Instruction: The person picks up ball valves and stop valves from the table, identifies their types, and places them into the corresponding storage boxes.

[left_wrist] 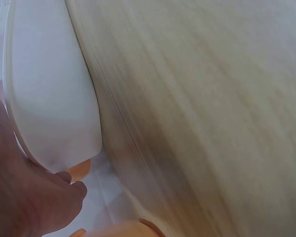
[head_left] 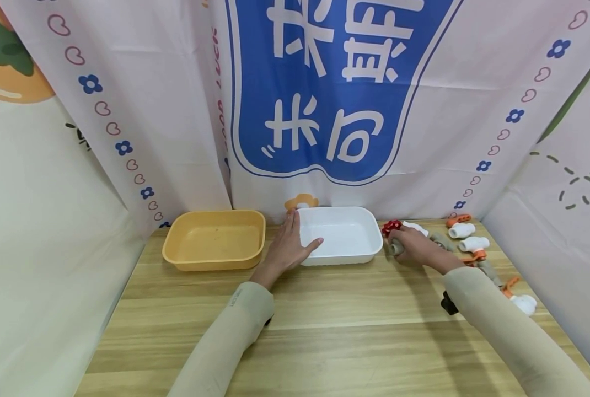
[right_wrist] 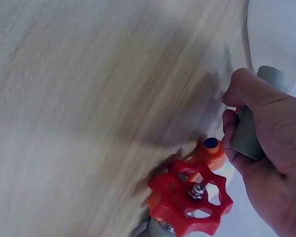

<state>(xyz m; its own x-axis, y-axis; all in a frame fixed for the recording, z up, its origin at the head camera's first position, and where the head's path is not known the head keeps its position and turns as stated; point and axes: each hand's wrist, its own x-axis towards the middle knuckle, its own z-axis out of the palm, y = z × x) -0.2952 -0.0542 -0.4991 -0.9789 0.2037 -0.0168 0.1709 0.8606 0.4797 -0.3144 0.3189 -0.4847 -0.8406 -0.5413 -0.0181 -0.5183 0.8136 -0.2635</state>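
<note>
My left hand (head_left: 287,245) rests along the left end of a white plastic tray (head_left: 342,259), its fingers reaching toward the back corner and its thumb spread over the rim. In the left wrist view the fingertips (left_wrist: 79,190) lie right at the tray's corner. Just beyond the tray's right end, my right hand (head_left: 414,247) grips a grey valve (right_wrist: 249,133) by its tubular body. A red handwheel (head_left: 391,227) shows beside those fingers. Below that hand in the right wrist view lies another valve with a red handwheel (right_wrist: 190,197).
A yellow tray (head_left: 213,264) stands left of the white one. Along the table's right side lie several valves, among them a white one (head_left: 473,243) with an orange handle and a white one (head_left: 525,304) nearer the front. A printed curtain (head_left: 176,110) hangs behind the table.
</note>
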